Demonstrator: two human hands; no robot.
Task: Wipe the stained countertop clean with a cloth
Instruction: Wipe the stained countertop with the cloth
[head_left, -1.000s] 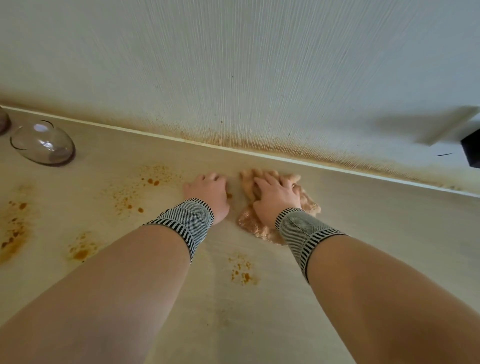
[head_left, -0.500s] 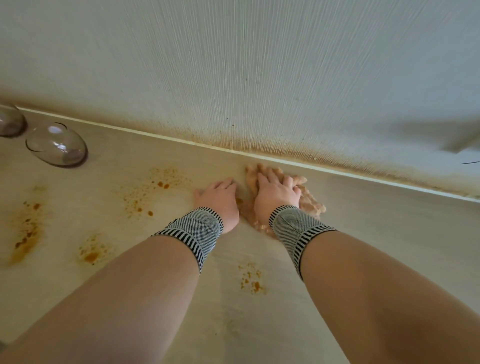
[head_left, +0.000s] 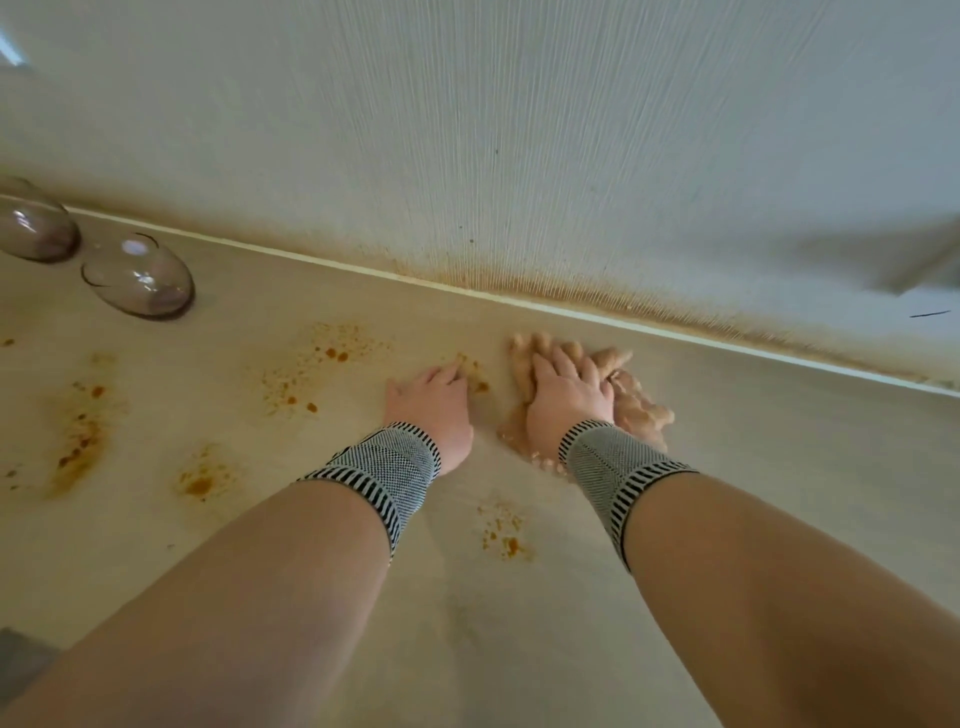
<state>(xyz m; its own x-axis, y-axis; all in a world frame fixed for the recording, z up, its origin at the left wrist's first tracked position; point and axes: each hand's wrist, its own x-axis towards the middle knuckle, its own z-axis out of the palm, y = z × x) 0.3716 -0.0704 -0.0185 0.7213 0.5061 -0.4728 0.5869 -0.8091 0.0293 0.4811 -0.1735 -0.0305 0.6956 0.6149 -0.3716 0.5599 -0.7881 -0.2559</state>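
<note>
Countertop (head_left: 753, 441): pale beige surface, meeting a textured white wall (head_left: 519, 130) along a light trim line.
Cloth (head_left: 636, 402): tan, bunched and nubby, lying on the countertop near the wall, right of centre; its edges show beyond the fingertips, to the right of the hand and below the wrist.
Right hand (head_left: 569, 397): palm down on the cloth, fingers extended and pressing it flat against the surface.
Left hand (head_left: 434, 408): palm down on the bare countertop just left of the cloth, fingers straight, tips at a small orange spot; not touching the cloth as far as can be seen.
Wristbands (head_left: 387, 470): grey knit with black-and-white striped hems, one on each wrist.
Stains (head_left: 311, 374): orange-brown speckled patches left of the hands, further ones at the far left, and a small patch between the forearms.
Wall base: brown speckling along the trim behind the cloth.
Glasses (head_left: 140, 278): two clear rounded glass items at the upper left, beside each other, well apart from the hands.
</note>
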